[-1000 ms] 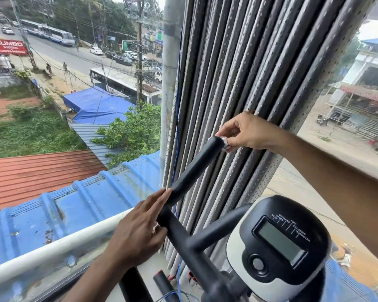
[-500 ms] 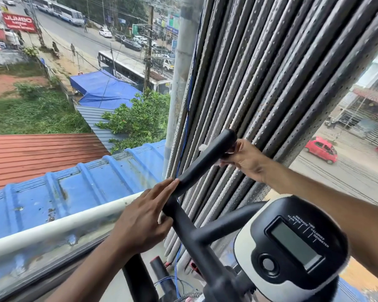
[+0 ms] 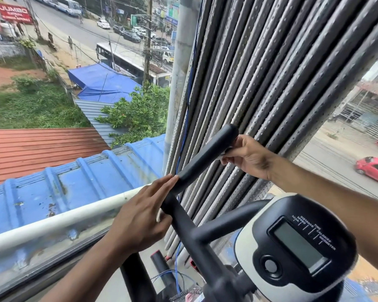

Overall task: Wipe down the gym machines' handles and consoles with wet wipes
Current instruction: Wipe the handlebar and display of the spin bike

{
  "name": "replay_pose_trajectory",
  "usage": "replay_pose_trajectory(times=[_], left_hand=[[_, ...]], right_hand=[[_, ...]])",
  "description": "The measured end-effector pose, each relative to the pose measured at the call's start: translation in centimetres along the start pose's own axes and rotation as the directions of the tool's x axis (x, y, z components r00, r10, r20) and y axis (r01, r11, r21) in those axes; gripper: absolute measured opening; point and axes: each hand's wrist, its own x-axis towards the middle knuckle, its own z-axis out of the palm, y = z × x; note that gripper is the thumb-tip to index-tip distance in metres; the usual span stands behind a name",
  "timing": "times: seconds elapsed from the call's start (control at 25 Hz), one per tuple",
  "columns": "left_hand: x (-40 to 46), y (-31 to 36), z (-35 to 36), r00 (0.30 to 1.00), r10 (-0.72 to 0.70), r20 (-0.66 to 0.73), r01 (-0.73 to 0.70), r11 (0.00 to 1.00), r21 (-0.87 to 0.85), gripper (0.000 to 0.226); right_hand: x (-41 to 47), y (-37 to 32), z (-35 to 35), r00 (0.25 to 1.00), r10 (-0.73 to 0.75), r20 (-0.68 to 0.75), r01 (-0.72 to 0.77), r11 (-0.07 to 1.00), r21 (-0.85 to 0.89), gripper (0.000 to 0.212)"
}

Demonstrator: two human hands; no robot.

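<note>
While your right hand [image 3: 247, 156] pinches the wet wipe [image 3: 224, 154] against the foam handle [image 3: 205, 158], your flat-fingered left hand [image 3: 140, 219] steadies it; the console [image 3: 297, 243] looks untouched.

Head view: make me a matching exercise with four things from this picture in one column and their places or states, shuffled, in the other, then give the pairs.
Things
1. left hand
2. right hand
3. console
4. wet wipe

States
A. lower right, blank grey screen
B. straight fingers resting on the handlebar's bend
C. pinched, mostly hidden
D. beside the foam grip, near its top end

Pairs: 1-B, 2-D, 3-A, 4-C
</note>
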Motion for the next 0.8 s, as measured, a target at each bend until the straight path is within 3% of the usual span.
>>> replay_pose_trajectory(times=[0.12,0.36,0.52,0.6,0.8], left_hand=[[-0.1,0.1,0.0,1.000,0.007,-0.019,-0.007,1.000,-0.006,0.083],[-0.9,0.4,-0.1,0.960,-0.006,-0.280,0.027,0.997,0.071,0.056],[-1.2,0.8,-0.1,0.948,0.023,-0.319,0.033,0.985,0.168,0.047],[-1.2,0.8,-0.1,0.943,0.017,-0.332,0.050,0.980,0.191,0.045],[-1.3,0.3,0.2,0.951,-0.001,-0.310,0.063,0.980,0.189,0.045]], right_hand=[[-0.3,2.0,2.1,0.999,0.052,0.013,-0.053,0.998,0.043,0.022],[0.4,5.4,4.6,0.994,0.107,0.019,-0.109,0.977,0.182,0.027],[1.3,8.0,6.7,0.974,0.187,0.129,-0.204,0.970,0.129,0.038],[1.3,9.0,8.1,0.963,0.213,0.163,-0.232,0.966,0.111,0.033],[1.2,9.1,8.2,0.971,0.163,0.175,-0.178,0.981,0.076,0.031]])
